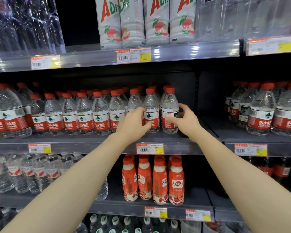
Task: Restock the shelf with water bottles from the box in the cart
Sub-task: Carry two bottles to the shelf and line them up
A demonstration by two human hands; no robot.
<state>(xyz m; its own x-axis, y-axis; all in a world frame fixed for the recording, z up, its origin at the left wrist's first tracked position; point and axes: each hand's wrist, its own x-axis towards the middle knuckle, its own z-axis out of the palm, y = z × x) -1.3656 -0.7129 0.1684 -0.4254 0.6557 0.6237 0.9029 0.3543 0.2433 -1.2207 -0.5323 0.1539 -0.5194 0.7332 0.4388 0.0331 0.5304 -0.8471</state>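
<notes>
Water bottles [169,110]: clear, red caps, red-white labels; shelf [91,143] dark grey; price tags [149,148] apparently orange-yellow.

Clear water bottles [101,113] — red caps, red-and-white labels — stand upright in rows along the front edge of the dark shelf [175,145], the rightmost [169,111] label-turned.

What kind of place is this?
Most likely a supermarket drinks aisle: tiered shelves hold rows of red-capped water bottles, and barcoded price tags line the shelf edges.

Head camera faces the shelf [158,138] straight on, close, at arm's reach.
</notes>
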